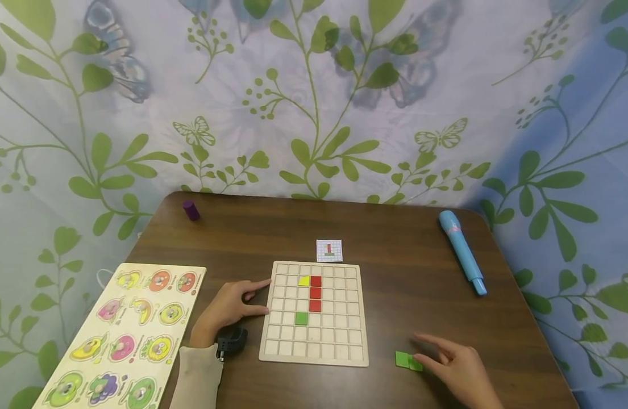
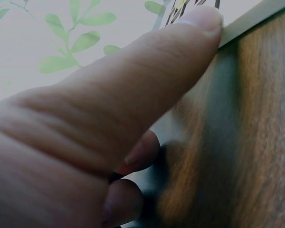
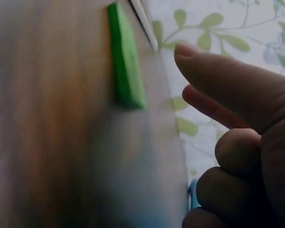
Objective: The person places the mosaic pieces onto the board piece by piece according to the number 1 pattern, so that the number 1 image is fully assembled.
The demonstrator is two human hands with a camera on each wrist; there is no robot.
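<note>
A pale wooden grid board (image 1: pixel 288 346) lies mid-table. On it sit a yellow quarter-round tile (image 1: pixel 304 281), a column of three red tiles (image 1: pixel 315 293) and one green square tile (image 1: pixel 301 318). My left hand (image 1: pixel 224 309) rests at the board's left edge, index finger and thumb extended against it; in the left wrist view a fingertip meets the board's rim (image 2: pixel 256 23). Right of the board, two loose green tiles (image 1: pixel 402 359) lie side by side. Over them hovers my right hand (image 1: pixel 459 369), thumb and index finger apart; the right wrist view shows a gap between thumb and green tiles (image 3: pixel 128 61).
A small pattern card (image 1: pixel 329 251) lies just behind the board. At left is a fruit puzzle board (image 1: pixel 198 275), with a purple cylinder (image 1: pixel 191 211) at the back left. A blue toy microphone (image 1: pixel 463 253) lies at the right. Patterned cloth hangs behind the table.
</note>
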